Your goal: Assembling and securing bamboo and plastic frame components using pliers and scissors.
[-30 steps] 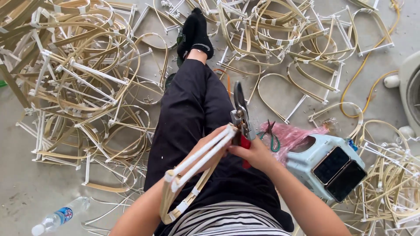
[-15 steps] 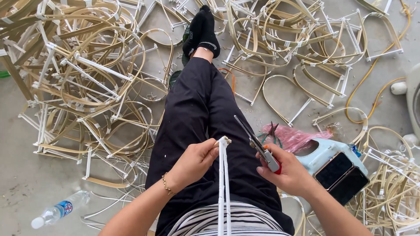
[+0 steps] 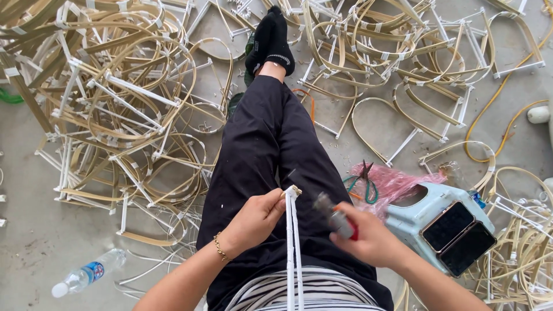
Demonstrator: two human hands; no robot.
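Now left hand (image 3: pixel 256 219) pinches white frame (image 3: pixel 294 253); right hand (image 3: pixel 368 239) clasps pliers (image 3: pixel 334 216).

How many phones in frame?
2: two dark flat rectangular phones lie side by side on the pale blue plastic stool at lower right, one upper-left of the other. None seen elsewhere.

- The tool (image 3: pixel 336 217) in the right hand (image 3: pixel 368 241) is motion-blurred; its kind is unclear.
- The white strips (image 3: pixel 294 253) below the left hand's fingers (image 3: pixel 271 208) run off the bottom edge.
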